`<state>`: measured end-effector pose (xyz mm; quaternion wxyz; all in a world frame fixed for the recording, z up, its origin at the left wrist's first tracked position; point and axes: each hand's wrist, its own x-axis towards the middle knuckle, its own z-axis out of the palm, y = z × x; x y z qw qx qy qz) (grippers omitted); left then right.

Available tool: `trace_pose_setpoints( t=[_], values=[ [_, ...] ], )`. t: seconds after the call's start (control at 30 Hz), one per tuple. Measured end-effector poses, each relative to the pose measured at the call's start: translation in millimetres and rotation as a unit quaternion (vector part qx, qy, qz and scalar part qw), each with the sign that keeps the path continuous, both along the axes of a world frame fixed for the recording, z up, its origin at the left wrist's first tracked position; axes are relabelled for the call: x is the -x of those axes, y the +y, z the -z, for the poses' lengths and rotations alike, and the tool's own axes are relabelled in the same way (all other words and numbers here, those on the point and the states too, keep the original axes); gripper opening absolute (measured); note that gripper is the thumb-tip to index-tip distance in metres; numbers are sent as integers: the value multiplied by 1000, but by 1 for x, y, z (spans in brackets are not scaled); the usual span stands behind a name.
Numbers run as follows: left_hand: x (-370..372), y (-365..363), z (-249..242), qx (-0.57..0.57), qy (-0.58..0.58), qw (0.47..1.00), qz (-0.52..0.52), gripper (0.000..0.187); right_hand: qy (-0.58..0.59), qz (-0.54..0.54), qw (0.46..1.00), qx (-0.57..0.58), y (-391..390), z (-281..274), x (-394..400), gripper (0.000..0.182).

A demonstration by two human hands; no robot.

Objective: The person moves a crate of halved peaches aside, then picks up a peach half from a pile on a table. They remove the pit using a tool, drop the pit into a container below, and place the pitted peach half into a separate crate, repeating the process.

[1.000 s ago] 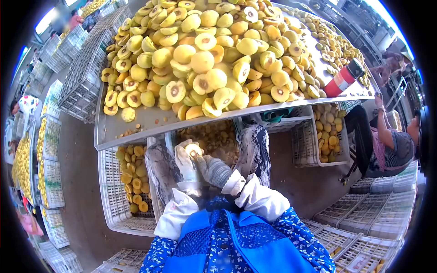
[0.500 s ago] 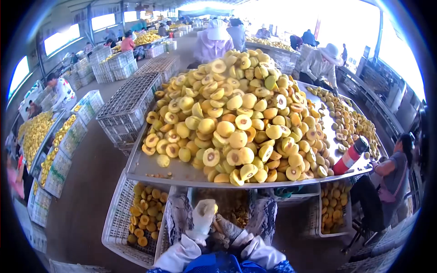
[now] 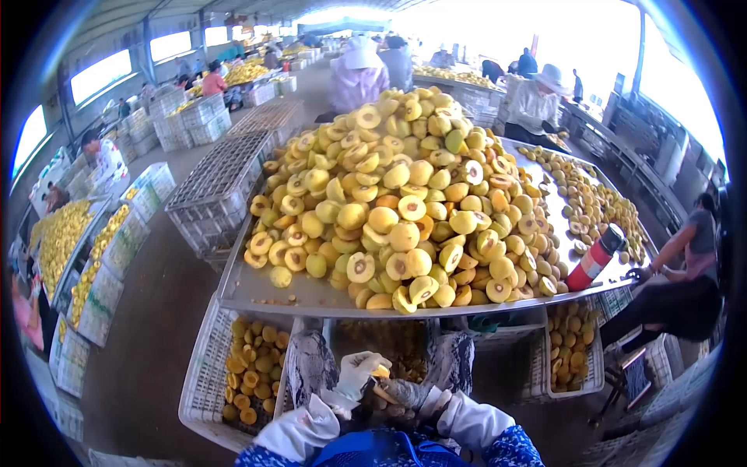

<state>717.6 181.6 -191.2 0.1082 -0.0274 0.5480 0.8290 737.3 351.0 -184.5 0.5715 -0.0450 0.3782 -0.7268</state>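
Observation:
My left hand [image 3: 359, 373], in a whitish glove, is closed on a piece of yellow peach [image 3: 380, 372] above my lap. Close beside it, my right hand [image 3: 408, 392] wears a darker grey glove and has its fingers curled. A thin brownish thing [image 3: 384, 395] shows at those fingers, too small to name. Ahead of both hands, a large heap of halved yellow peaches [image 3: 405, 210], several with brown-red hollows facing up, covers much of the metal table [image 3: 334, 305]. Beneath the table edge, between my knees, a container holds dark yellow-brown pieces [image 3: 381, 342].
A white crate [image 3: 198, 381] of peach halves stands low left, another crate [image 3: 599, 373] low right. A red flask [image 3: 595, 261] stands on the table's right edge. One person [image 3: 685, 265] sits at right; another [image 3: 537, 105] works across the table. Stacked crates [image 3: 218, 187] border the left side.
My left hand has come down and tilted toward my right hand, bringing the peach piece close to it. The seated person at right has leaned back with an arm stretched to the table.

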Motion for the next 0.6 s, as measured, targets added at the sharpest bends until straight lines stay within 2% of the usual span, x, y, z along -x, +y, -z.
trace_pose_setpoints(
  t=[0.03, 0.07, 0.1, 0.13, 0.17, 0.2, 0.23, 0.27, 0.3, 0.33, 0.37, 0.4, 0.43, 0.47, 0.5, 0.57, 0.6],
  values=[
    [0, 0, 3, -64, -18, 998, -7, 29, 8, 28, 999, 26, -4, -12, -6, 51],
    [0, -3, 10, -83, -22, 996, -1, 36, 38, 41, 997, -55, -10, -17, -11, 46],
    [0, -6, 18, -105, -28, 994, 2, 43, 70, 50, 995, -43, -14, -17, -13, 38],
    [0, -7, 16, -139, -73, 988, 6, 51, 48, 85, 995, 25, -21, -2, -15, 34],
    [-1, -8, 13, -243, -32, 969, 14, 49, 152, 184, 971, -7, -34, 10, -22, 34],
    [2, -13, 23, -285, -99, 953, -14, 49, 255, 278, 924, -65, -47, 21, -28, 35],
    [2, -20, 26, -323, -167, 931, -44, 49, 253, 249, 935, -9, -49, 33, -23, 30],
    [4, -27, 28, -310, -131, 940, -64, 48, 324, 196, 925, -14, -49, 41, -18, 29],
    [-2, -32, -4, -241, -133, 946, -168, 46, 391, 138, 910, -19, -48, 34, -7, 28],
    [-3, -46, -23, -198, -46, 950, -236, 40, 331, 177, 927, -6, -50, -17, -10, 29],
    [-1, -77, -12, -86, 2, 945, -315, 32, 337, 145, 930, -17, -45, -15, -2, 31],
    [2, -107, -2, 37, 28, 918, -394, 24, 335, 135, 932, -40, -45, 20, 10, 39],
    [4, -137, -2, 278, 51, 857, -430, 23, 332, 126, 933, -63, -46, 46, 22, 49],
    [0, -162, -4, 477, 78, 771, -414, 23, 315, 112, 940, -61, -41, 70, 20, 55],
    [0, -177, -15, 654, 106, 654, -365, 25, 298, 98, 948, -59, -38, 85, 19, 62],
    [29, -193, -40, 737, 216, 518, -377, 29, 124, 94, 987, 43, -38, 101, 36, 67],
    [49, -198, -45, 731, 206, 549, -348, 35, 29, 95, 991, 86, -34, 109, 36, 69]
  ],
)
